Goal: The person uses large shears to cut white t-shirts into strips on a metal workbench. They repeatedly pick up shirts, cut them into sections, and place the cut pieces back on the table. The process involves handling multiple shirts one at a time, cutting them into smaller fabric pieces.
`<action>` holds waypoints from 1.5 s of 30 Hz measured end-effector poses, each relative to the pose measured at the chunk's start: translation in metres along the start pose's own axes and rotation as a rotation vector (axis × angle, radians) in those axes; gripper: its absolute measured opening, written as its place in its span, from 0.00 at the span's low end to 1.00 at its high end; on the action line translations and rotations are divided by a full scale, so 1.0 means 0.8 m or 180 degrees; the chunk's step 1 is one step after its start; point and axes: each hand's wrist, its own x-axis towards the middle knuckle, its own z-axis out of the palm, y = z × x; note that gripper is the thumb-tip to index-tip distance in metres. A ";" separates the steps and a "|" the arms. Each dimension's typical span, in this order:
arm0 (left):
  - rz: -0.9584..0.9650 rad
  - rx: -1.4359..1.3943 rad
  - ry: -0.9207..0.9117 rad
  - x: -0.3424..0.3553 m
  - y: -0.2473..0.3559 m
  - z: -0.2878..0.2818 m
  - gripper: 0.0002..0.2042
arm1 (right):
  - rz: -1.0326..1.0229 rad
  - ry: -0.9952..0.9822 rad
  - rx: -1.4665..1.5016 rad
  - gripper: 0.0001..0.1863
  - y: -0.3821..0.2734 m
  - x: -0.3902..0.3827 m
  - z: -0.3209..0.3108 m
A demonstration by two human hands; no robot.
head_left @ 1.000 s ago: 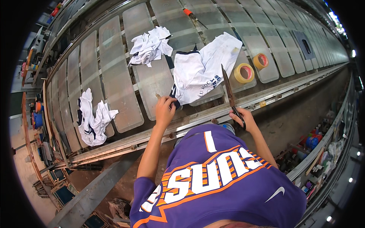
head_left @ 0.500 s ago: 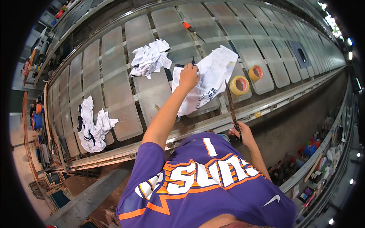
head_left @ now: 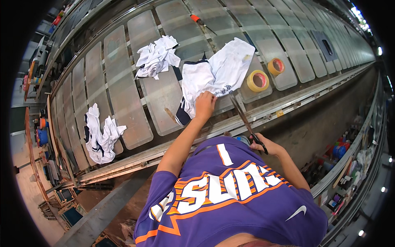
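Spread over the grey panels in front of me is a white garment piece (head_left: 230, 64) with navy trim and dark print, partly folded over. My left hand (head_left: 205, 105) pinches its near edge, fingers closed on the fabric. Low on the right, my right hand (head_left: 267, 146) grips the handles of large dark scissors (head_left: 242, 113). Their long blades point up and left, with the tips close to the garment's near edge; whether they touch it I cannot tell. Two rolls of yellowish tape, a larger one (head_left: 251, 83) and a smaller one (head_left: 271, 68), lie right of the garment.
A heap of white cloth scraps (head_left: 158, 57) lies beyond the garment to the left. Another white and navy bundle (head_left: 101, 140) sits at far left. An orange-handled pointed tool (head_left: 197, 19) rests at the back. A metal rail (head_left: 284, 108) runs along the near edge.
My left hand has moved nearer to me, and the garment's near side is now folded over, hiding most of its print. The scissors have swung left, closer to the fabric.
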 end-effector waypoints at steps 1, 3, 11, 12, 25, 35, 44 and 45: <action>-0.0213 -0.0341 0.0135 0.006 0.005 -0.002 0.06 | 0.0173 -0.0156 0.0022 0.37 0.002 -0.004 -0.004; -0.0736 -0.0960 0.0093 0.020 0.029 -0.025 0.06 | 0.0064 -0.0352 -0.0064 0.38 0.012 -0.004 -0.013; -0.0909 -0.1543 0.0453 0.033 0.056 -0.054 0.06 | 0.0273 -0.1476 0.1114 0.37 -0.034 0.036 -0.029; -0.0814 -0.1430 0.0525 0.038 0.056 -0.056 0.05 | 0.0248 -0.1507 0.1141 0.38 -0.037 0.042 -0.031; 0.0870 -0.0365 -0.0185 0.027 0.056 -0.077 0.06 | -0.0122 -0.0419 0.0738 0.30 -0.103 0.095 0.011; 0.0072 -0.0872 0.0466 -0.005 0.063 -0.089 0.03 | 0.0150 -0.0953 0.0268 0.34 -0.076 0.091 0.007; -0.0057 -0.1194 0.0378 -0.006 0.072 -0.088 0.04 | -0.0047 -0.0833 0.0737 0.42 -0.082 0.125 0.027; -0.0076 -0.1290 0.0311 -0.006 0.077 -0.089 0.04 | -0.0065 -0.0774 0.0774 0.41 -0.085 0.134 0.028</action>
